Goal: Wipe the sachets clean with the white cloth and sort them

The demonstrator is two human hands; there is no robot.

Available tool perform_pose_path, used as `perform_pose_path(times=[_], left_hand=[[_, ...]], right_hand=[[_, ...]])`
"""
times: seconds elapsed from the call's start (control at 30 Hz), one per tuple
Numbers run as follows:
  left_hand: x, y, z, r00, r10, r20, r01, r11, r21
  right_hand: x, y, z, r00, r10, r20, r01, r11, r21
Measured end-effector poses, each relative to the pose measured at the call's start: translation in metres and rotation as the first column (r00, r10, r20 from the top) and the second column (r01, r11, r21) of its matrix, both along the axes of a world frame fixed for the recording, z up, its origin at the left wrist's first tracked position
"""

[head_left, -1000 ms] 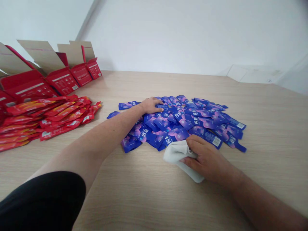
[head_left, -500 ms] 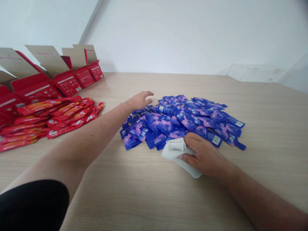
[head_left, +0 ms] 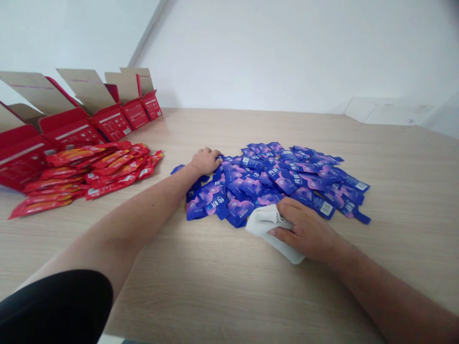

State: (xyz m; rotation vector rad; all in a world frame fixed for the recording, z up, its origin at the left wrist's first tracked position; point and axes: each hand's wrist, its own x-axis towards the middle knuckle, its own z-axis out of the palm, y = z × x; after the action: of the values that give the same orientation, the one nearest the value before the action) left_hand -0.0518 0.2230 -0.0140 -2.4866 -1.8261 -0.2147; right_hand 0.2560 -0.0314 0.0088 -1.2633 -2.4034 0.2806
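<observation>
Left hand: the left hand (head_left: 205, 161) lies at the pile's 9 o'clock edge, its fingers (head_left: 215, 154) half curled and resting on the pouches; whether they pinch one, I cannot tell.
Right hand: the right hand (head_left: 308, 230) sits at the pile's 5 o'clock edge, its fingers bent closed over a cloth, pressing it toward the tabletop.
White folded cloth: the white folded cloth (head_left: 263, 220) lies mostly under the right hand, overlapping the pile's lower edge; it looks like soft fabric, though this view cannot rule out a padded wipe.
Blue-violet foil pouches: the loose heap of blue-violet foil pouches (head_left: 276, 179) lies overlapped at 12 o'clock from the wearer, on the tabletop.
Handling: each pouch likely weighs little, bends easily and may slide on its neighbours. A flat pinch at a sealed edge or spout tab seems the surest hold.
Red foil pouches: a heap of red foil pouches (head_left: 89, 174) lies at 10 o'clock, well apart from the blue heap.
Red cardboard cartons: a row of open red cardboard cartons (head_left: 112, 123) stands at 11 o'clock, flaps raised, beyond the red heap.
Tabletop: the pale wood-grain tabletop (head_left: 229, 291) bears both heaps.
</observation>
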Motion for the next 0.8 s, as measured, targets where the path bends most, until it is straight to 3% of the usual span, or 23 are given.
perform_pose_path(times=[0.17,0.37,0.5,0.63,0.8], left_hand=[[0.024,-0.009,0.001,1.0,-0.011,0.006,0.011,1.0,0.003],[0.021,-0.006,0.021,0.983,-0.183,-0.006,0.181,0.976,-0.125],[-0.002,-0.014,0.039,0.976,-0.217,-0.002,0.213,0.961,-0.174],[-0.039,-0.021,0.055,0.981,-0.185,-0.058,0.169,0.961,-0.218],[-0.078,-0.033,0.06,0.969,-0.168,-0.181,0.096,0.931,-0.351]], right_hand=[[-0.001,0.0,0.002,1.0,0.011,0.008,-0.011,1.0,-0.008],[-0.002,0.0,0.002,1.0,-0.009,0.028,0.008,0.999,0.037],[-0.001,0.002,0.001,1.0,-0.003,0.025,0.002,0.998,0.055],[0.001,0.004,0.0,1.0,0.017,0.014,-0.018,0.998,0.065],[0.002,0.005,-0.003,0.999,0.042,-0.012,-0.041,0.996,0.08]])
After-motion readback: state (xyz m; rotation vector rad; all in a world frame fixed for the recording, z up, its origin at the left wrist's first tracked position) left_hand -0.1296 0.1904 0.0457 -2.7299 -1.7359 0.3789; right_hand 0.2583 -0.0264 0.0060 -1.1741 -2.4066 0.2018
